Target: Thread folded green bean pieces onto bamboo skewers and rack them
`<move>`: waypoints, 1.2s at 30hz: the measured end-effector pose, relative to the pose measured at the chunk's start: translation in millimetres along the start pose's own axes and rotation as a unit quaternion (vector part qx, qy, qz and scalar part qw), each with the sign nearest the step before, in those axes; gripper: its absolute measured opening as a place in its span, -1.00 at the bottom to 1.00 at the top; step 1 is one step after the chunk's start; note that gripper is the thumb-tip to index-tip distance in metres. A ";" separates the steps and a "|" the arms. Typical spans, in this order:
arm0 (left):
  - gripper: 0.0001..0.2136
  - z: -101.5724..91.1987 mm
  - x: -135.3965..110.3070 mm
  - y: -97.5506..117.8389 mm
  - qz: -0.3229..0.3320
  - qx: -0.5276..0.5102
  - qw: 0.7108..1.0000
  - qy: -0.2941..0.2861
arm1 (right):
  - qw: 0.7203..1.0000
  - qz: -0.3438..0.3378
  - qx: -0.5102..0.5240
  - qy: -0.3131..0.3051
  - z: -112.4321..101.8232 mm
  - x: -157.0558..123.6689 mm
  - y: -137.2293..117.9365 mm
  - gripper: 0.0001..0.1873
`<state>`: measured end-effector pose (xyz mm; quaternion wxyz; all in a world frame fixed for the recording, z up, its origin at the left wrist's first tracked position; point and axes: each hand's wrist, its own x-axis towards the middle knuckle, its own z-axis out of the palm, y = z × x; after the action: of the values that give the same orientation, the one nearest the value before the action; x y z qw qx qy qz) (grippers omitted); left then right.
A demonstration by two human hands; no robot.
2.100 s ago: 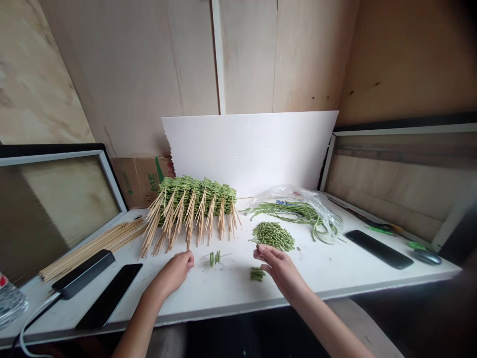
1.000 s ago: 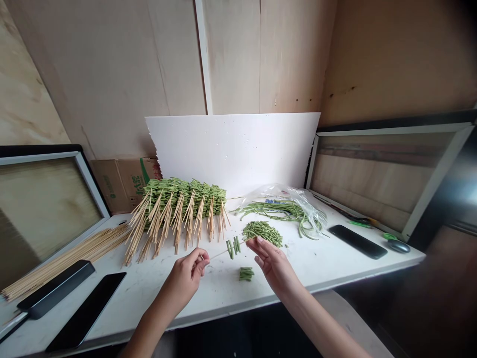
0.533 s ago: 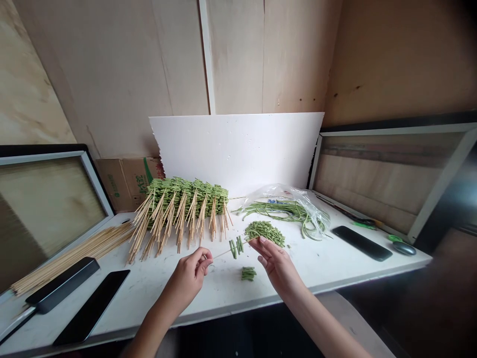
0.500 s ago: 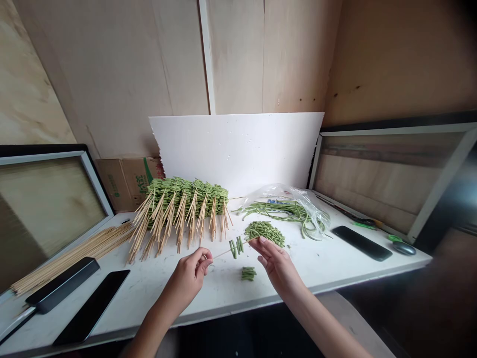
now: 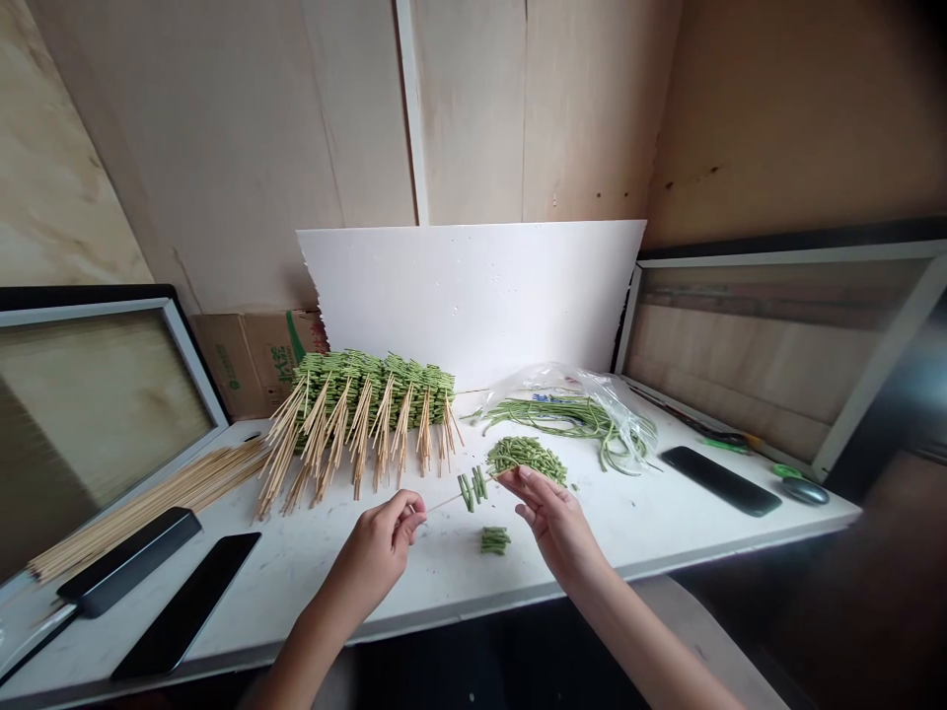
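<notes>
My left hand [image 5: 383, 549] pinches the near end of a thin bamboo skewer [image 5: 442, 501] held just above the white table [image 5: 666, 532]. A few short green bean pieces [image 5: 472, 487] are threaded on it. My right hand [image 5: 551, 518] pinches the skewer's far tip, fingers curled together. A small bundle of cut bean pieces [image 5: 493, 539] lies on the table between my hands. A heap of cut bean pieces [image 5: 527, 457] sits just beyond my right hand.
A stack of finished bean skewers [image 5: 366, 409] lies behind my hands, bare skewers [image 5: 140, 508] at the left. Long beans in a plastic bag [image 5: 584, 414] sit at the back right. Two dark flat devices [image 5: 159, 582] lie left, another black device [image 5: 720, 480] and a mouse [image 5: 805, 490] right.
My left hand picked the skewer with its bean pieces up off the table and my right hand took its tip. Over the last half second both hands barely moved.
</notes>
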<state>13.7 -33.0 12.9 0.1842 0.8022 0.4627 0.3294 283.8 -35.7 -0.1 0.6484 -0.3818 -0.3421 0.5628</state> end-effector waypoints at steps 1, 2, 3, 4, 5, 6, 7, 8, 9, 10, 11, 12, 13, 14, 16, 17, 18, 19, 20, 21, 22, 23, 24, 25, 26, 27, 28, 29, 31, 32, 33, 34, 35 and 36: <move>-0.78 -0.3 0.0 0.4 0.001 0.000 1.000 0.000 | 1.000 0.002 0.003 0.001 0.2 -0.1 -0.2 -0.66; -0.78 -0.5 -0.1 0.7 0.001 -0.001 1.000 0.000 | 1.000 0.003 0.007 0.002 0.3 -0.2 -0.3 -0.68; -0.78 -0.7 -0.2 0.8 0.000 -0.001 1.000 0.000 | 1.000 0.004 0.010 0.004 0.4 -0.1 -0.2 -0.69; -0.78 -0.8 -0.3 0.9 0.000 -0.002 1.000 -0.001 | 1.000 0.005 0.012 0.006 0.3 0.1 0.1 -0.69; -0.78 -0.9 -0.5 0.8 0.000 -0.003 1.000 -0.001 | 1.000 0.007 0.013 0.008 0.2 0.4 0.4 -0.69; -0.78 -0.9 -0.6 0.8 0.000 -0.004 1.000 -0.001 | 1.000 0.008 0.013 0.010 0.0 0.7 0.9 -0.68; -0.78 -0.8 -0.8 0.8 0.001 -0.005 1.000 -0.001 | 1.000 0.008 0.013 0.013 -0.2 1.0 1.3 -0.67; -0.78 -0.8 -0.9 0.7 0.001 -0.005 1.000 -0.001 | 1.000 0.009 0.012 0.014 -0.4 1.2 1.6 -0.67; -0.78 -0.7 -0.9 0.7 0.001 -0.005 1.000 0.000 | 1.000 0.010 0.011 0.015 -0.6 1.3 1.8 -0.67; -0.78 -0.6 -1.0 0.6 0.001 -0.004 1.000 0.000 | 1.000 0.010 0.009 0.015 -0.7 1.4 1.9 -0.67; -0.78 -0.4 -1.0 0.5 0.002 -0.003 1.000 0.001 | 1.000 0.010 0.008 0.014 -0.7 1.3 1.8 -0.67; -0.78 -0.3 -1.0 0.3 0.003 -0.003 1.000 0.002 | 1.000 0.010 0.006 0.011 -0.8 1.1 1.7 -0.67; -0.78 -0.1 -0.9 0.1 0.004 -0.003 1.000 0.004 | 1.000 0.009 0.006 0.008 -0.9 1.0 1.6 -0.67; -0.79 0.2 -0.9 -0.2 0.004 -0.003 1.000 0.005 | 1.000 0.007 0.007 0.006 -0.9 0.9 1.5 -0.67; -0.79 0.7 -0.6 -0.7 0.004 -0.005 1.000 0.007 | 1.000 0.004 0.013 0.003 -1.2 0.9 1.5 -0.66; -0.79 1.1 -0.5 -0.9 0.003 -0.006 1.000 0.007 | 1.000 0.003 0.017 0.004 -1.3 1.1 1.6 -0.65; -0.79 1.4 -0.4 -1.0 0.003 -0.007 1.000 0.006 | 1.000 0.003 0.020 0.005 -1.5 1.2 1.8 -0.64; -0.79 1.7 -0.3 -1.0 0.003 -0.008 1.000 0.006 | 1.000 0.003 0.023 0.007 -1.6 1.4 1.9 -0.64; -0.79 1.9 -0.2 -0.9 0.003 -0.009 1.000 0.005 | 1.000 0.003 0.026 0.008 -1.7 1.5 2.0 -0.64; -0.79 2.0 -0.2 -0.7 0.004 -0.010 1.000 0.005 | 1.000 0.003 0.026 0.008 -1.8 1.5 2.0 -0.65; -0.79 1.9 -0.2 -0.4 0.005 -0.010 1.000 0.006 | 1.000 0.003 0.026 0.008 -1.7 1.4 2.0 -0.66; -0.79 1.8 -0.2 -0.2 0.006 -0.010 1.000 0.006 | 1.000 0.003 0.025 0.006 -1.6 1.3 1.7 -0.67; -0.79 1.7 -0.4 0.1 0.007 -0.010 1.000 0.006 | 1.000 0.002 0.024 0.003 -1.4 1.0 1.4 -0.67; -0.78 1.5 -0.5 0.3 0.007 -0.010 1.000 0.006 | 1.000 0.000 0.023 0.001 -1.1 0.7 1.0 -0.68; -0.78 1.3 -0.6 0.4 0.007 -0.009 1.000 0.006 | 1.000 -0.001 0.021 0.000 -0.7 0.4 0.5 -0.68; -0.78 1.2 -0.7 0.4 0.007 -0.008 1.000 0.005 | 1.000 -0.003 0.019 -0.001 -0.4 0.2 0.0 -0.69; -0.78 1.2 -0.8 0.3 0.007 -0.007 1.000 0.006 | 1.000 -0.005 0.016 0.000 -0.1 0.0 -0.4 -0.69; -0.78 1.3 -0.8 0.1 0.008 -0.007 1.000 0.007 | 1.000 -0.008 0.010 0.002 0.2 -0.2 -0.8 -0.69; -0.78 1.7 -0.7 -0.4 0.012 -0.006 1.000 0.010 | 1.000 -0.014 -0.007 0.009 0.5 -0.1 -1.1 -0.68; -0.78 1.8 -0.7 -0.6 0.014 -0.006 1.000 0.011 | 1.000 -0.019 -0.016 0.012 0.6 0.0 -1.1 -0.68; -0.78 1.9 -0.6 -0.7 0.015 -0.005 1.000 0.012 | 0.999 -0.025 -0.026 0.016 0.5 0.2 -1.1 -0.67; -0.77 1.9 -0.6 -0.7 0.015 -0.003 1.000 0.012 | 0.999 -0.031 -0.036 0.019 0.4 0.5 -1.0 -0.67; -0.77 1.8 -0.7 -0.6 0.015 0.000 1.000 0.010 | 0.998 -0.036 -0.044 0.021 0.3 0.7 -0.9 -0.67; -0.78 1.6 -0.8 -0.4 0.016 0.004 1.000 0.009 | 0.998 -0.039 -0.052 0.022 0.2 0.9 -1.0 -0.67</move>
<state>14.3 -33.5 11.3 0.1710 0.8073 0.4528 0.3377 284.2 -34.8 0.9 0.6567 -0.4137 -0.3714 0.5095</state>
